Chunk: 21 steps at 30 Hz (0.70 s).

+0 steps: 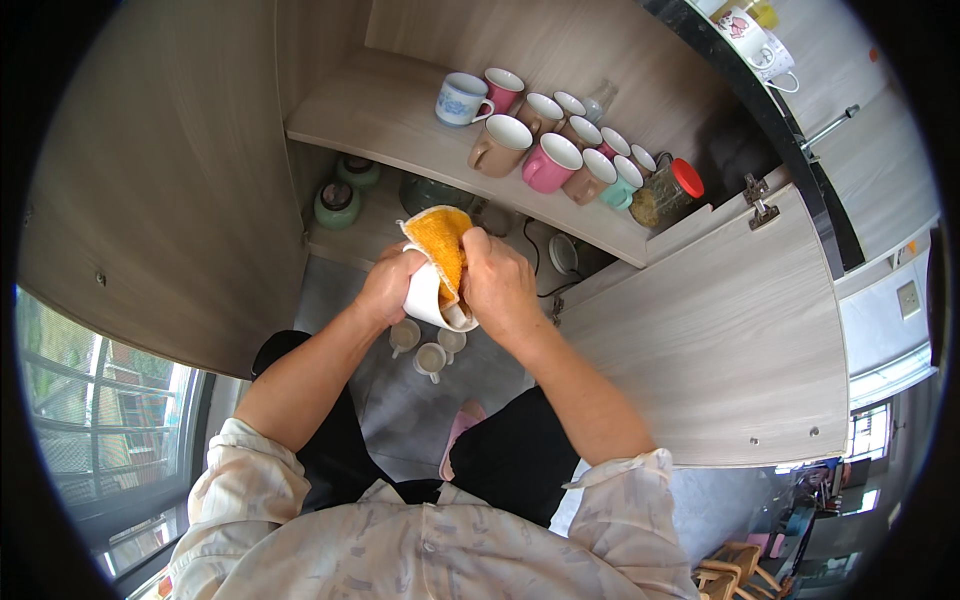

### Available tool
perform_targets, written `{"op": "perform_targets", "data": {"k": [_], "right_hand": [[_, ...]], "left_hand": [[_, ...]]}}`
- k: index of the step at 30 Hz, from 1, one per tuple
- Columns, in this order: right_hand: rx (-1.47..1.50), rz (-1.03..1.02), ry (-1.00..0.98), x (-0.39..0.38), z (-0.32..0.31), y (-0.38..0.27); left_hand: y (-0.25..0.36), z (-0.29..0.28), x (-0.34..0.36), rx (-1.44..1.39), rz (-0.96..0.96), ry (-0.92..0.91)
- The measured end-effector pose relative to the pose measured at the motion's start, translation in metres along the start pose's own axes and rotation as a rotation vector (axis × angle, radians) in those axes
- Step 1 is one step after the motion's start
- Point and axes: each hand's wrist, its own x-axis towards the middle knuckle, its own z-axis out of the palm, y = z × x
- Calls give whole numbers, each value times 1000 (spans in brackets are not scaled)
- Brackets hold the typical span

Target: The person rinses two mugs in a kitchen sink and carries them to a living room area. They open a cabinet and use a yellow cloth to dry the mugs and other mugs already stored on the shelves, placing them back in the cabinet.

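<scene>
From here I see the left hand (pixel 388 286) gripping a white cup (pixel 422 292), apparently to steady it, while the right hand (pixel 498 282) clutches an orange cloth (pixel 435 238) against it. Both forearms (pixel 320 373) angle inward, holding the cup above the floor (pixel 385 400), where 3 other cups (pixel 430 358) stand, probably for easy reach.

Softly daylit, mostly sharp
Bright at the window (pixel 110 420), eight o'clock; shadowed beneath the shelf (pixel 375 105), twelve o'clock; bowed toward the black rim
</scene>
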Motion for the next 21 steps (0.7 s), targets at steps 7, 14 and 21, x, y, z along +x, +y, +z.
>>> {"op": "perform_targets", "data": {"k": [7, 14, 21], "right_hand": [[890, 804, 84, -37, 55, 8], [1618, 1037, -11, -29, 53, 5], [1165, 919, 99, -35, 85, 60]], "left_hand": [[2, 21, -4, 738, 611, 137], [27, 21, 0, 1271, 1181, 222], [4, 29, -5, 1631, 818, 38]]}}
